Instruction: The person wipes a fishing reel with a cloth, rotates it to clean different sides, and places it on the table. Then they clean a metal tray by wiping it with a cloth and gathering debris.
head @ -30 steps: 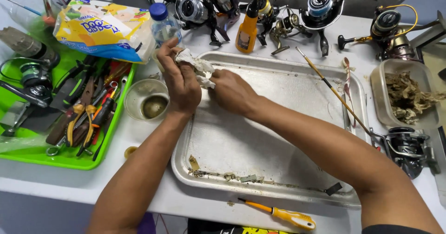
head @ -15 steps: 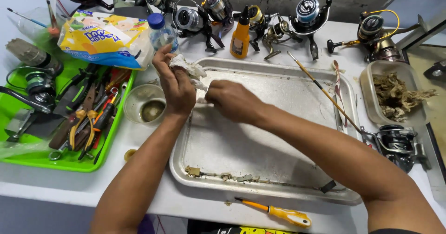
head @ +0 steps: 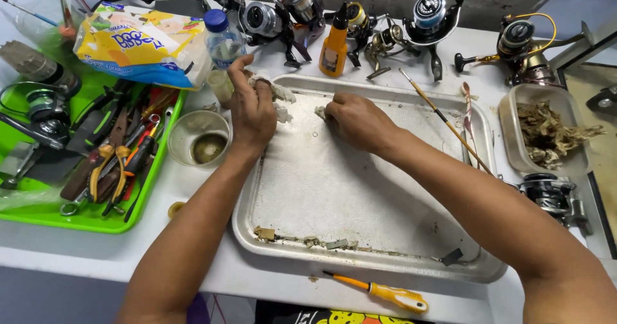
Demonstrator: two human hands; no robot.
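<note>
The left hand (head: 252,115) is closed around a dirty white rag (head: 277,94) at the top left corner of the big metal tray (head: 360,269). The right hand (head: 357,121) is curled shut just beside it, over the tray, pinching a small bit that I cannot make out. A small bowl (head: 198,137) sits near the left hand. A green tray (head: 38,215) of tools lies further left on the surface (head: 205,260). A yellow screwdriver (head: 379,290) lies below the metal tray.

A crumpled, dirty white rag (head: 277,96) lies bunched at the metal tray's (head: 360,260) top-left corner.
</note>
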